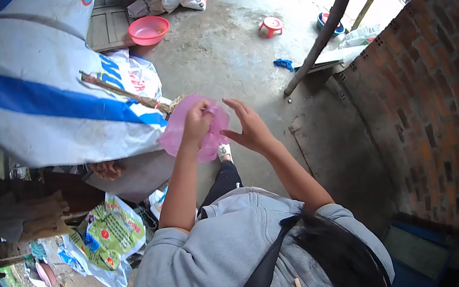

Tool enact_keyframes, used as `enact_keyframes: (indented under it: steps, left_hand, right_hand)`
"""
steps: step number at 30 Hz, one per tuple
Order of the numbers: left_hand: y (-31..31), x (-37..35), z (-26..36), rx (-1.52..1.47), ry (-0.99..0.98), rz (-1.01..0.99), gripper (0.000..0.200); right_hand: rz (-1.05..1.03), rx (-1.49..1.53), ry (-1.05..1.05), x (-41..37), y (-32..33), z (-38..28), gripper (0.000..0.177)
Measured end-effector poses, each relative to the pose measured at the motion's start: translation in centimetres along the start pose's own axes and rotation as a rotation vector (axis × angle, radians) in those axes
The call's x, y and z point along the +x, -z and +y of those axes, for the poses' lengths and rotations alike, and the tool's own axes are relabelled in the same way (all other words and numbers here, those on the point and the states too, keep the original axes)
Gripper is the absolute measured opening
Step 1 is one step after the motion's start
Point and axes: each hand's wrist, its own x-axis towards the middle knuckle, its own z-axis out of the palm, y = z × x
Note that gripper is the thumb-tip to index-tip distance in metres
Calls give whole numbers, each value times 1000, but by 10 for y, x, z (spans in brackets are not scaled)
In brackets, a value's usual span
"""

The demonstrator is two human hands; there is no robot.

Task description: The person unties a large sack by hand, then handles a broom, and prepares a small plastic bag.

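The left hand [198, 121] has its grip closed on the upper edge of a pink plastic bag [191, 143], fingers pinched on the film. The right hand [248, 129] is just beside it on the right, grip apart and fingers spread; whether they brush the bag's rim cannot be told. The bag hangs in the air in front of the person, above the concrete floor [217, 57]. It looks like thin, translucent film, so probably very light, limp, slippery and easy to tear, and best taken at the mouth edge or by a gathered fold. No print shows on it. To the left lies a big white-and-blue woven sack [46, 93] with a broom [123, 94] across it. Blue and red lettering on a second sack [138, 77] behind the broom is too distorted to read. Near left, a green printed bag [110, 231] carries red marks and words — also unreadable. Far off stand a pink basin [149, 29] and a red stool [271, 25]; a brick wall [427, 86] runs along the right.
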Motion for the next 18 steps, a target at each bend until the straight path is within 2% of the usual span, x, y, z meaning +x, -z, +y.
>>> enact_keyframes:
  steps: [1,3,4,5,7,8,9,11,12,13,15,16,17,18]
  left_hand:
    - [-7,24,3,81,-41,-150,6]
    - [-8,75,-11,186,-104,-222,9]
    - [-6,104,-15,287,-172,-289,13]
    - [-6,127,-6,279,-171,-286,13]
    - [-7,162,20,572,-303,-229,21]
    - [-8,180,31,614,-285,-184,25]
    - [-6,198,44,743,-252,-144,19]
    - [7,241,29,1036,-371,34,21]
    - [15,260,23,1063,-396,141,25]
    - [26,276,16,1068,-380,141,25]
    - [48,314,6,1096,-381,375,24]
    - [62,334,-1,1097,-381,382,24]
    - [75,351,-10,1074,-226,354,25]
    - [81,363,-16,1045,-65,324,27]
  right_hand:
    - [2,-4,4,19,-4,20,67]
    - [-153,-88,-273,53,-14,61,53]
    - [-30,-86,-174,72,-15,79,38]
    - [-38,-91,-174,94,-8,92,38]
    - [125,-7,-251,134,2,116,27]
    - [197,6,-265,155,9,124,25]
    - [273,20,-276,179,17,131,23]
    - [417,-50,-220,214,27,155,20]
    - [479,-10,-231,229,32,163,21]
    - [545,33,-242,244,37,169,22]
    - [468,39,-228,273,53,191,20]
    - [431,-36,-181,289,58,205,18]
    - [425,-34,-178,305,63,216,18]
    - [351,-66,-292,320,69,224,18]
